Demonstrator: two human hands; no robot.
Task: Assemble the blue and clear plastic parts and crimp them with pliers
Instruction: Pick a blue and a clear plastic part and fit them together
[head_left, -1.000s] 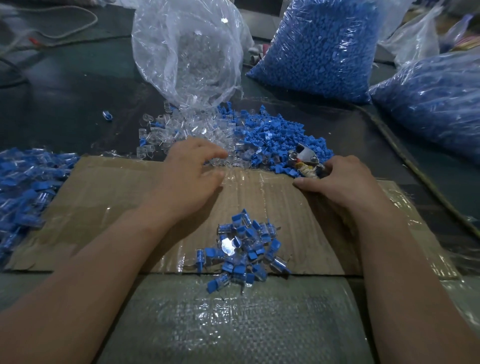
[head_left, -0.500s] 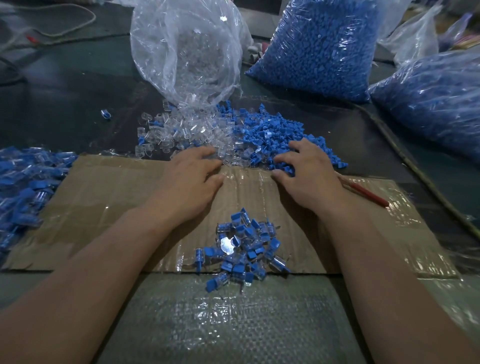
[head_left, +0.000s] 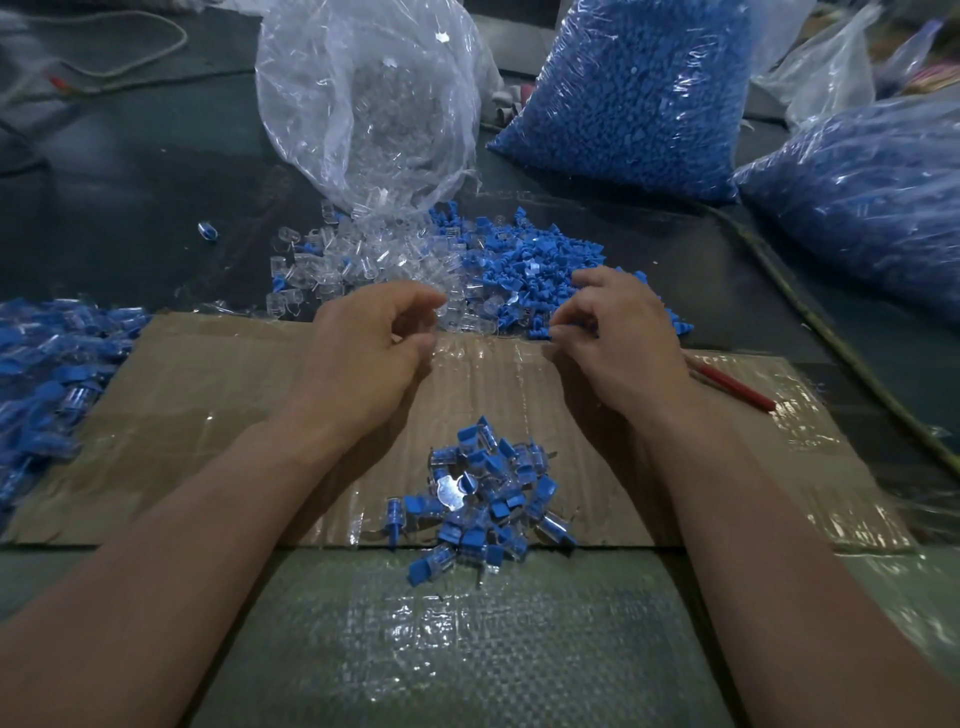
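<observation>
Pliers (head_left: 732, 387) put down on cardboard (head_left: 208, 415), centre right. Right hand (head_left: 623, 338) now on blue parts (head_left: 530, 270), left hand (head_left: 363, 358) at clear parts (head_left: 363, 270). Both grips curled, can't tell if pinching. Likely picking the next pair.

Glossy tape covers the matt brown cardboard (head_left: 218, 415); crinkled shiny plastic bag (head_left: 363, 98) holds clear parts (head_left: 332, 265).

A dark table (head_left: 130, 208) carries a taped cardboard sheet (head_left: 208, 415) at centre, loose clear parts (head_left: 343, 260) and blue parts (head_left: 530, 260) just above it, a clear bag (head_left: 363, 93) and blue bags (head_left: 623, 93) (all bulging) along the top
</observation>
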